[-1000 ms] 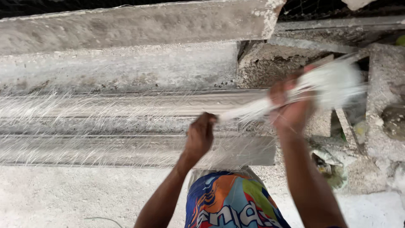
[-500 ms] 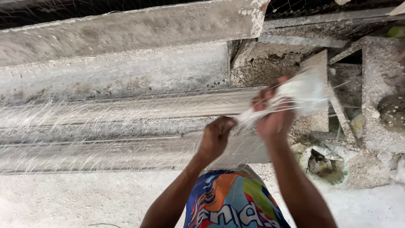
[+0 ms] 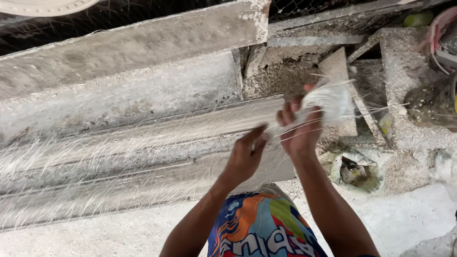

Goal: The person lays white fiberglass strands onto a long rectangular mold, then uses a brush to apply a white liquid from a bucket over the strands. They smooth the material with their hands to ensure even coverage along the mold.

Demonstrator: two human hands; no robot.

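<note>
over the long mould (image 3: 143,143), both hands closer together now, left hand (image 3: 245,157) and right hand (image 3: 300,131) gripping white fibre bundle (image 3: 331,102)

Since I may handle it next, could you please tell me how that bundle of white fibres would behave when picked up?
Probably floppy: the fibre bundle bunches in the right hand and trails in loose strands past the left hand. It looks light, as stray strands stick out freely. Likely apt to shed or tangle, since fine strands spread across the long grey slabs.
</note>
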